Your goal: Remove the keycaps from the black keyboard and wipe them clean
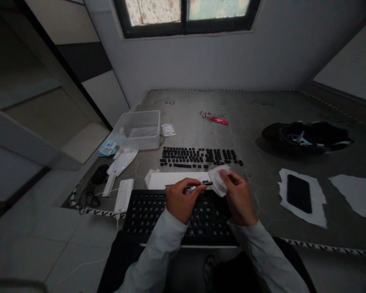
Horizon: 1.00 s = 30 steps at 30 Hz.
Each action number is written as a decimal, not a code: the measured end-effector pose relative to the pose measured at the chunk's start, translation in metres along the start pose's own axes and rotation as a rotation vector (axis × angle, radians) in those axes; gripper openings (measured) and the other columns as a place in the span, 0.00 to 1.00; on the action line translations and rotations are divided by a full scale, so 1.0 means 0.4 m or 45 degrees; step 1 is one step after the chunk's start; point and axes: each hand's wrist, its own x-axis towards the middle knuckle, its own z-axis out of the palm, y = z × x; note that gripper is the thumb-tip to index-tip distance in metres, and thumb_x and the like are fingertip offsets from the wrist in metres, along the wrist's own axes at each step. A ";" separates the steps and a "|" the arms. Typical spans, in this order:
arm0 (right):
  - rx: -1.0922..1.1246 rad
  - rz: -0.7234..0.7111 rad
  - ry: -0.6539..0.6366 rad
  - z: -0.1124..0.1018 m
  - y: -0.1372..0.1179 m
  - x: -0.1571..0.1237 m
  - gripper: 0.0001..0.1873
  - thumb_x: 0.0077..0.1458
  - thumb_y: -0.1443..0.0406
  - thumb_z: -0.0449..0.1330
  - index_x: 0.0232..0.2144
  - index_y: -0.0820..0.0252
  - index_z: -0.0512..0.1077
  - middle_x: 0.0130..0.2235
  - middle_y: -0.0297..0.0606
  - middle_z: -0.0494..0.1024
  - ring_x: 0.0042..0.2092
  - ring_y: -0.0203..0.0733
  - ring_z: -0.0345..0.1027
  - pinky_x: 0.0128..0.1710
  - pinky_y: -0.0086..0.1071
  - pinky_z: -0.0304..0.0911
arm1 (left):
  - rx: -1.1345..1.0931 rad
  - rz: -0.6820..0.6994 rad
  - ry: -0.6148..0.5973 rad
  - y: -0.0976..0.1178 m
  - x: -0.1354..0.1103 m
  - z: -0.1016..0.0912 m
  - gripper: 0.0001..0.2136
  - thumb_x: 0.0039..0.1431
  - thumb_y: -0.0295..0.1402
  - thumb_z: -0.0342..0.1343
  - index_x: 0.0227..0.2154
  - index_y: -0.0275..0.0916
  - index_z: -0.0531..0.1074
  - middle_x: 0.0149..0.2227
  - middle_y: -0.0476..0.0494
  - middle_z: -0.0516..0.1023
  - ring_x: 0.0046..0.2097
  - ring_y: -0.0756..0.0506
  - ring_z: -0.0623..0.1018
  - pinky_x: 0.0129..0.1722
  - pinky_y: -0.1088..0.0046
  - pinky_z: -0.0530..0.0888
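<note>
Wiping a narrow piece like this goes best, I'd judge, with short strokes along its length: the holding hand steady, the cloth wrapped round the end rather than dabbed at it.

From the head camera, the left hand (180,199) is curled, thumb and fingertips pinching a slim dark bar (201,184) by its left half, level over the keyboard (146,211) at the near edge. The right hand (238,199) pinches a white wipe (218,179) between thumb and forefinger, bunched over the bar's right end. Its other fingers are tucked under and hard to read.

The bar looks hard, smooth and straight-edged; plastic or metal, I cannot tell. The wipe is thin, soft and crumpled. The keyboard is matt black, its top a grid of bare sockets. Just beyond lie loose black keycaps (198,156) — small blocky squares set out in rows — and between them and the keyboard a flat white strip (173,179). Far left stands a clear plastic tub (140,130) with rounded corners. To the right a black phone (299,193) rests on torn white paper (319,215). All sit on a grey, mottled surface (253,122).
</note>
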 end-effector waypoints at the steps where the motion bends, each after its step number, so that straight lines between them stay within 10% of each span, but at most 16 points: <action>1: 0.007 -0.006 0.008 -0.006 0.002 0.003 0.20 0.51 0.49 0.64 0.38 0.58 0.79 0.36 0.38 0.82 0.36 0.46 0.73 0.35 0.34 0.65 | -0.073 -0.116 -0.030 0.002 0.001 0.002 0.09 0.51 0.40 0.65 0.29 0.39 0.79 0.26 0.50 0.80 0.17 0.54 0.69 0.17 0.78 0.66; 8: -0.260 -0.054 -0.260 0.006 -0.016 -0.024 0.19 0.52 0.50 0.64 0.39 0.56 0.80 0.41 0.39 0.82 0.42 0.51 0.74 0.44 0.40 0.67 | -0.510 -0.498 -0.171 0.007 0.008 0.011 0.13 0.46 0.39 0.66 0.29 0.34 0.78 0.27 0.45 0.79 0.17 0.54 0.68 0.12 0.81 0.62; 30: -0.532 -0.141 -0.237 -0.015 -0.004 0.004 0.22 0.58 0.51 0.57 0.48 0.57 0.75 0.47 0.42 0.80 0.45 0.49 0.74 0.44 0.38 0.67 | -0.735 -0.551 -0.135 -0.038 0.027 0.009 0.16 0.52 0.42 0.63 0.37 0.34 0.74 0.31 0.48 0.76 0.15 0.61 0.62 0.13 0.83 0.56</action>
